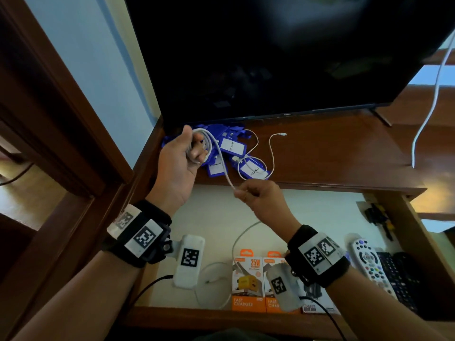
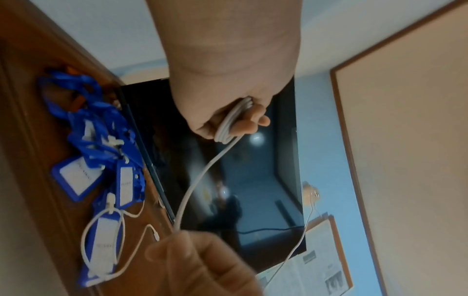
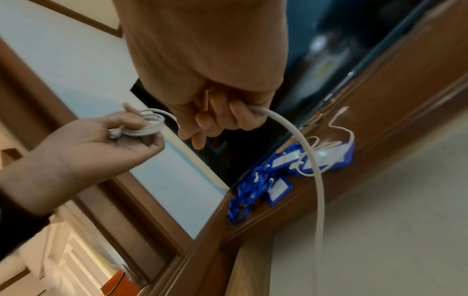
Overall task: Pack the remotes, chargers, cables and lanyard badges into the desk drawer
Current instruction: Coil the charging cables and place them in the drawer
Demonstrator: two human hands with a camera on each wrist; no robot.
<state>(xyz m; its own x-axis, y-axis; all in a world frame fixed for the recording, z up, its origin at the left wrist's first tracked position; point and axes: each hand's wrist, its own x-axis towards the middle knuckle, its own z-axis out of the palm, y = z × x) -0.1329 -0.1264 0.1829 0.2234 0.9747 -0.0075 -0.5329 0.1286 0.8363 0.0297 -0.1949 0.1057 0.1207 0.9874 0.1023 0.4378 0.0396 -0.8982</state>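
While the left hand (image 1: 181, 159) grips the coiled white charging cable (image 1: 222, 169) and the right hand (image 1: 261, 196) pinches its slack, each new loop wants light tension, matching size, above the open wooden desk drawer (image 1: 216, 217).

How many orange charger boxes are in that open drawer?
2, side by side at the drawer's front: one charger box fully visible, the second charger box partly behind the right wrist. More may be hidden.

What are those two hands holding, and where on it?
One white cable. The left hand grips its coiled loops; the right hand pinches the loose stretch leading off the coil.
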